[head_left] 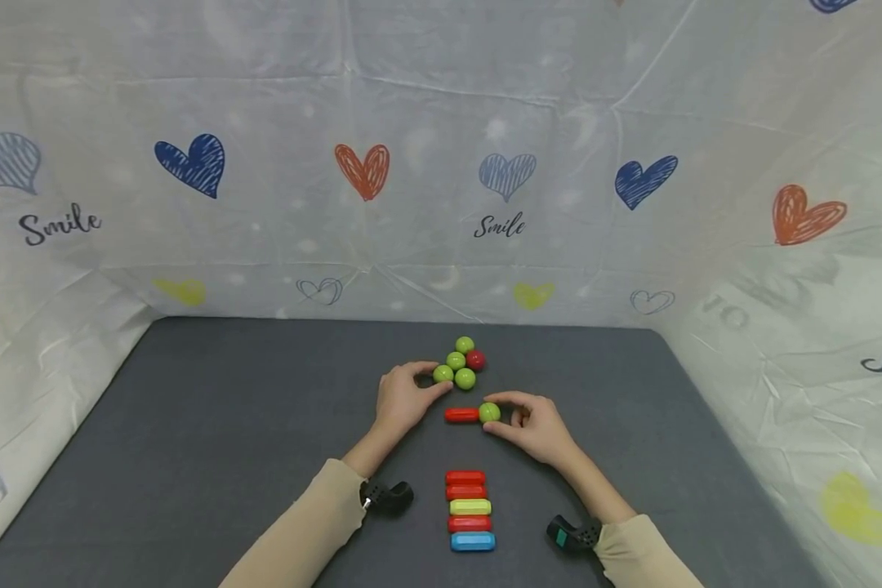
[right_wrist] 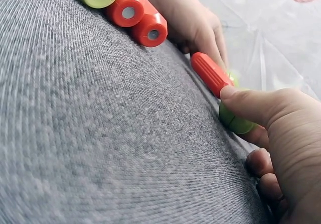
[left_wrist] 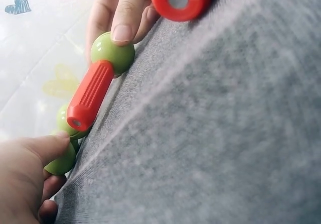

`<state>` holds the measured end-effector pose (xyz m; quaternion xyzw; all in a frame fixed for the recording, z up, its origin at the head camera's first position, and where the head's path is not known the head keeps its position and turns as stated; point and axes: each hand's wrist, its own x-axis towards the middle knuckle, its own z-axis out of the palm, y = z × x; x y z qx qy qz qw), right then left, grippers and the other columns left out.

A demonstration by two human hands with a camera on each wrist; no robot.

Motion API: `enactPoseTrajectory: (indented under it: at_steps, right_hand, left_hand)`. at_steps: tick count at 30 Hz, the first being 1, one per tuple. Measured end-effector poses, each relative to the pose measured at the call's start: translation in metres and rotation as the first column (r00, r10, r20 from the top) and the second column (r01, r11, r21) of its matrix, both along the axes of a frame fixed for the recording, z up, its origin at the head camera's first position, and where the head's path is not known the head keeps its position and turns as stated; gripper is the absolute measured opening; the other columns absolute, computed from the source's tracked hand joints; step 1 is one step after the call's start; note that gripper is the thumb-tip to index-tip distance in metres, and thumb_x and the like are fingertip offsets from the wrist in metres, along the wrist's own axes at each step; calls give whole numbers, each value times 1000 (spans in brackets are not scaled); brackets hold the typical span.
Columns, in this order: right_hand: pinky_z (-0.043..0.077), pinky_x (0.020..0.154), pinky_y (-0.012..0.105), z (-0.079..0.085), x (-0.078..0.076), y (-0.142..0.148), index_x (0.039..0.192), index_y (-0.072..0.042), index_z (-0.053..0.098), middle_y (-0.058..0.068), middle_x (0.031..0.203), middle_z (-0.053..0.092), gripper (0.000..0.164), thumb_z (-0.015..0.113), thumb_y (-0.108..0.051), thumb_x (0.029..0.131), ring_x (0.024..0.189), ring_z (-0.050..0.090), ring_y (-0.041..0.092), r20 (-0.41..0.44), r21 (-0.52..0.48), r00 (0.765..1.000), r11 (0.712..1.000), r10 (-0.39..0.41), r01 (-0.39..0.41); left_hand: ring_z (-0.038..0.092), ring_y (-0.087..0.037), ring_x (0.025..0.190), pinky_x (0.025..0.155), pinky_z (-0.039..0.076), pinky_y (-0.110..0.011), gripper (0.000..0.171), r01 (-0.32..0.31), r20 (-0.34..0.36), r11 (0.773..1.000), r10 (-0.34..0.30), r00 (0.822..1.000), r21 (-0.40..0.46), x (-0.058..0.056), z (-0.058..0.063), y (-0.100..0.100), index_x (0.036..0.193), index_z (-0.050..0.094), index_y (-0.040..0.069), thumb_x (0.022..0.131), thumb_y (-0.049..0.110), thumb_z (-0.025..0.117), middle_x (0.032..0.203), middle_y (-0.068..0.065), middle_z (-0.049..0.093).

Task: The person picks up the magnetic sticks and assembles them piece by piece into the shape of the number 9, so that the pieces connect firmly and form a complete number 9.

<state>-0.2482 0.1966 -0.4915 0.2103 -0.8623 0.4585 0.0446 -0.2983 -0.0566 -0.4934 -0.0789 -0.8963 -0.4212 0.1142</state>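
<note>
My right hand (head_left: 536,425) pinches a green ball (head_left: 489,412) between thumb and index finger. A red ribbed rod (head_left: 461,415) joins that ball end-on and points left; its free end shows a grey metal disc (left_wrist: 76,123) in the left wrist view. Farther back, my left hand (head_left: 404,398) has its thumb and index finger around another green ball (head_left: 443,373). That ball sits at the left front of a cluster with more green balls, such as the front one (head_left: 465,379), and a red ball (head_left: 475,359).
Closer to me lies a column of rods side by side: red ones (head_left: 465,477), a yellow one (head_left: 470,507) and a blue one (head_left: 473,541) at the front. Grey cloth (head_left: 228,457) covers the table. A white sheet (head_left: 426,237) with printed hearts hangs behind.
</note>
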Motion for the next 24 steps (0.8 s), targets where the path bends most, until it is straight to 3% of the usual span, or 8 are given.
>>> enactPoseTrajectory:
  at_steps: [3, 7, 13, 18, 24]
  right_hand:
    - [36, 46, 22, 1, 0, -1, 123, -16, 79, -9, 55, 49, 36, 89, -22, 89, 46, 42, 3, 1, 1, 1000, 1000, -3, 3]
    - [36, 46, 22, 0, -2, -3, 123, -16, 79, -9, 54, 48, 36, 89, -22, 89, 46, 42, 3, 4, 4, 1000, 1000, -3, 3]
    - [35, 46, 21, -1, -3, -4, 123, -16, 79, -9, 54, 48, 36, 89, -21, 89, 46, 42, 3, -2, -2, 1000, 1000, 2, -2]
    - [34, 47, 21, -2, -2, -2, 124, -16, 79, -10, 54, 47, 36, 89, -21, 89, 46, 41, 2, -1, -1, 1000, 1000, 1, -1]
    - [34, 47, 21, -2, -1, 0, 123, -15, 79, -10, 54, 47, 35, 88, -20, 90, 46, 41, 2, -8, 1, 1000, 1000, -6, 6]
  left_hand:
    - [70, -31, 112, 105, 48, -52, 43, 2, -2, 1000, -2, 1000, 13, 2, 1, -2, 123, 81, 12, 89, 38, 87, 119, -7, 79]
    - [72, -24, 98, 86, 57, -44, 43, 16, -9, 999, -16, 1000, 43, 6, 2, -8, 124, 80, 10, 90, 35, 87, 117, -7, 79]
    - [53, -14, 69, 62, 42, -29, 43, 55, 11, 992, -57, 998, 114, 18, 4, -23, 127, 79, 8, 90, 28, 88, 102, -6, 78]
    - [50, -10, 66, 60, 39, -25, 39, 97, 9, 987, -99, 995, 128, 29, 2, -36, 124, 79, 9, 89, 24, 89, 98, -2, 77]
    - [50, -11, 67, 60, 38, -26, 32, 172, 45, 981, -177, 983, 93, 39, 2, -45, 119, 81, 16, 88, 24, 89, 79, 5, 64]
